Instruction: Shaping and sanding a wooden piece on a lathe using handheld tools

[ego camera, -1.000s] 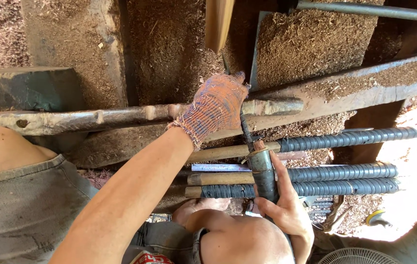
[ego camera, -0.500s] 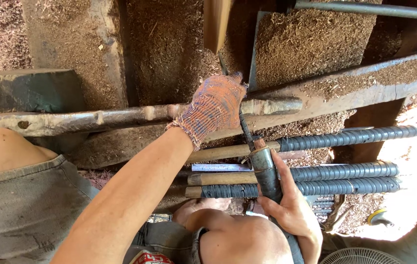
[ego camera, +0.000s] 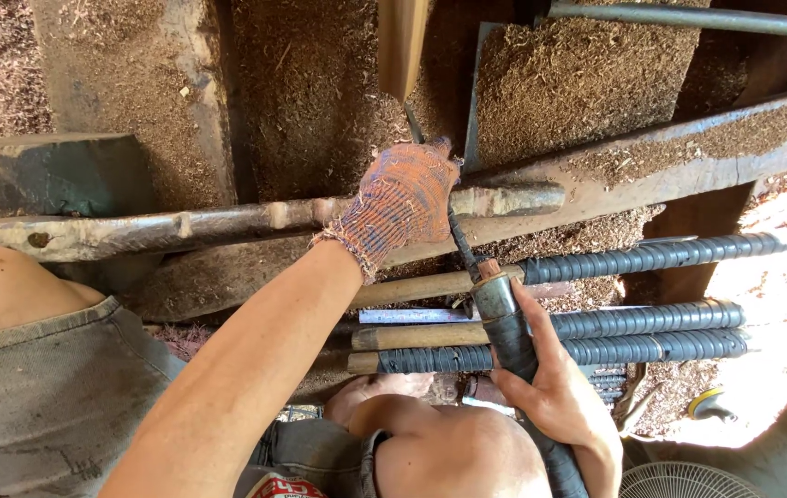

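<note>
My left hand (ego camera: 407, 198), in an orange knitted glove, presses down on a long rusty metal bar (ego camera: 209, 223) and closes around the thin steel shaft (ego camera: 461, 247) of a hand tool. My bare right hand (ego camera: 555, 401) grips that tool's black tape-wrapped handle (ego camera: 504, 323), which slants up towards the glove. The shaft's tip passes under the glove towards a hanging wooden piece (ego camera: 403, 46). My knees are at the lower left and bottom centre.
Three similar tools with wooden ends and black-wrapped handles (ego camera: 633, 323) lie side by side under my right hand. A sawdust-covered plank (ego camera: 689, 148) slants across the right. A grey pipe (ego camera: 689, 18) crosses the top right. A white fan grille (ego camera: 679, 480) sits at the bottom right.
The tool's handle has shifted slightly down and to the right in my right hand. The gloved hand stays on the bar and shaft.
</note>
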